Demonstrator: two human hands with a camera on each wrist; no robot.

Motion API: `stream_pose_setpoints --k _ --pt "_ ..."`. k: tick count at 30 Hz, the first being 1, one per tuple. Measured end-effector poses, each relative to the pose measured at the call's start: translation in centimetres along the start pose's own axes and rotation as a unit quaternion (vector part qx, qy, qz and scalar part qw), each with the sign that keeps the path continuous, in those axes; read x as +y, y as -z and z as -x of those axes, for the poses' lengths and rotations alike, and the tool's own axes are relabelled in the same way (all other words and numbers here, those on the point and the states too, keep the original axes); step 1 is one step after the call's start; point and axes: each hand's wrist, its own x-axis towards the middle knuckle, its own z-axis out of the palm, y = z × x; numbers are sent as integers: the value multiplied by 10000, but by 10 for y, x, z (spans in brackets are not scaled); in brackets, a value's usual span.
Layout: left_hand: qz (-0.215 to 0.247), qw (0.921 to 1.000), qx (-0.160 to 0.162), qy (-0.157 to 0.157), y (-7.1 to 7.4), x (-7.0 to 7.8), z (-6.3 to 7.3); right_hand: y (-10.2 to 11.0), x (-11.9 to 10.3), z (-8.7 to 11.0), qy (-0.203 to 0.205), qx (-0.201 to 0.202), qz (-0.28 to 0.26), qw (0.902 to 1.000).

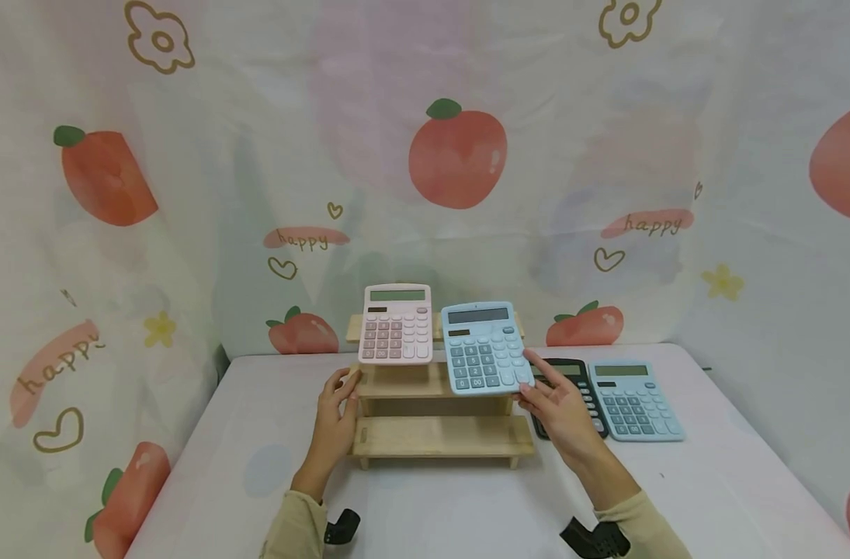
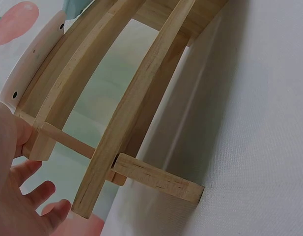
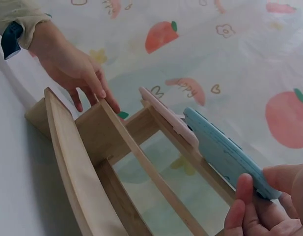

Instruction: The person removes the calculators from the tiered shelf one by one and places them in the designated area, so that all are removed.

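A wooden tiered stand (image 1: 442, 436) stands on the table. On its upper part leans a pink calculator (image 1: 397, 324), its screen end up. Beside it, a light blue calculator (image 1: 485, 348) is tilted, its top over the upper tier. My right hand (image 1: 563, 415) pinches that blue calculator by its lower right corner; in the right wrist view, thumb and fingers lie on either face of its edge (image 3: 230, 152). At the stand's left end, my left hand (image 1: 335, 423) holds the end of the middle board (image 2: 43, 142), the other fingers loosely bent below it.
To the stand's right, a black calculator (image 1: 571, 371) lies partly behind my right hand. A second light blue calculator (image 1: 637, 400) lies next to it. Behind the white table (image 1: 257, 528) hangs a backdrop cloth (image 1: 369, 155) printed with fruit.
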Motion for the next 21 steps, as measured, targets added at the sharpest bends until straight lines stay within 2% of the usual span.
stream_pose_setpoints --k 7,13,21 --pt "-12 10000 -14 -4 0 -1 0 8 2 12 177 -219 -23 9996" --pt "-81 9999 91 -85 -1 0 1 14 4 25 25 -146 308 9994" --pt "-38 10000 57 -27 -1 1 1 24 7 42 -4 -136 250 9996"
